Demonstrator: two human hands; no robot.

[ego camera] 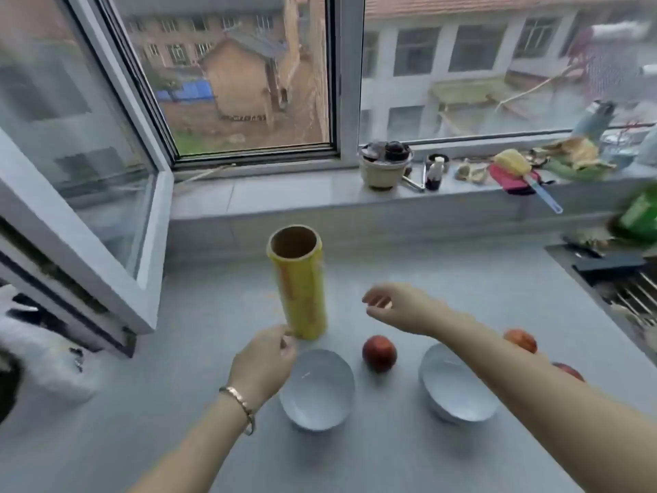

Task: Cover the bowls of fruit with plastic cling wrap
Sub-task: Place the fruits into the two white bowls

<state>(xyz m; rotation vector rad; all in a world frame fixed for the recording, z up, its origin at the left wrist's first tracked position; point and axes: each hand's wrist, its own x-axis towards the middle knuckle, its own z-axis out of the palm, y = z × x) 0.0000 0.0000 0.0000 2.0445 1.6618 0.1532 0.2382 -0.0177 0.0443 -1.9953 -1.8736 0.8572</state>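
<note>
Soft, flat daylight comes through the window across the top of the frame and lights the grey counter evenly, without harsh glare. The white bowl at lower centre and the apple beside it throw only faint, diffuse shadows toward the bottom edge. The whole picture is slightly soft. Blur is strongest at the right edge, where the green object and the clutter above it smear, and at lower left. The wide lens makes the window frames at upper left lean and splay.
</note>
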